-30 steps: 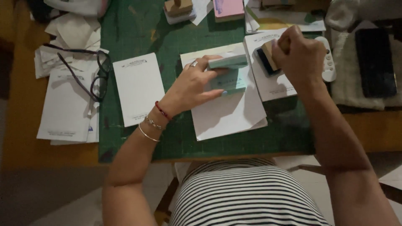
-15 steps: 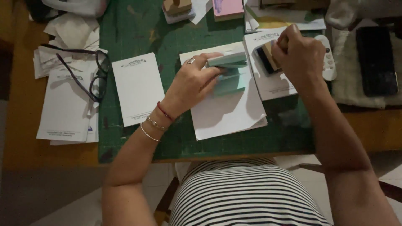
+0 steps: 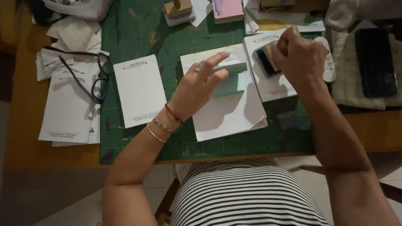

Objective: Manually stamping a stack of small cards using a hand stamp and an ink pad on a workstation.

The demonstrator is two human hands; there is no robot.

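At the far left a stack of printed white sheets [image 3: 67, 106] lies on the wooden table [image 3: 25, 125], with black glasses [image 3: 90, 77] resting across it. Next comes the green cutting mat [image 3: 138, 33], and on it a single white sheet [image 3: 140, 90] lies flat, well to the left of the left hand's fingers.

The left hand [image 3: 197, 88] rests on a pile of white paper [image 3: 234, 113] in the middle of the mat. Its fingers are stretched out and slightly spread, pressing flat on a pale green pad [image 3: 232, 79] that lies on top of the pile; they hold nothing closed. A ring sits on one finger and bracelets circle the wrist.

Beyond those fingertips, at the mat's top edge, stand a wooden stamp [image 3: 178, 8] on a small white tray and a pink block [image 3: 228, 9].

To the right, the right hand [image 3: 299, 58] is curled shut around a wooden stamp block [image 3: 274, 54], pressing it onto a dark ink pad [image 3: 264, 62] that lies on another white sheet [image 3: 272, 86]. Just right of its knuckles lies a white remote [image 3: 328, 65], then a dark phone [image 3: 374, 62] on a woven cloth [image 3: 347, 83].
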